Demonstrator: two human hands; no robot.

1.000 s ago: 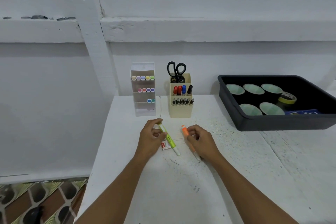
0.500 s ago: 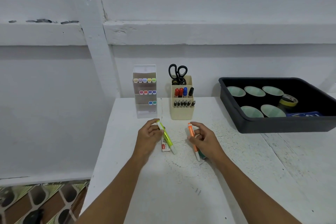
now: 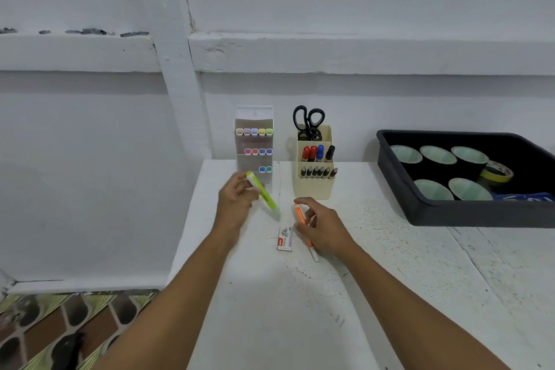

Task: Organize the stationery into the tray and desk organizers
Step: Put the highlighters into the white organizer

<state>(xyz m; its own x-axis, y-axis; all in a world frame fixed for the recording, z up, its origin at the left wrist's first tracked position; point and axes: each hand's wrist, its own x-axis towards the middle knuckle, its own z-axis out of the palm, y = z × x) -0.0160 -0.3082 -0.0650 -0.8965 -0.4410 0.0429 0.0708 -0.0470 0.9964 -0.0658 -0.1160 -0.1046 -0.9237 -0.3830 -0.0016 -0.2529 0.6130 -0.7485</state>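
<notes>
Left hand (image 3: 237, 204) grip closed on green highlighter (image 3: 262, 191); right hand (image 3: 322, 228) grip closed on orange highlighter (image 3: 300, 215), above desk (image 3: 300, 309).

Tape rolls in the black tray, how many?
6: three wide rolls along the back, two in front, one yellow roll at right. More may be hidden.

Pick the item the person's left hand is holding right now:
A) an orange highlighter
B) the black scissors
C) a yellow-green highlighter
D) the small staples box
C: the left hand grips the yellow-green highlighter in front of the clear marker organizer, while the right hand holds the orange highlighter, the scissors stand in the beige organizer, and the staples box lies on the table.
</notes>
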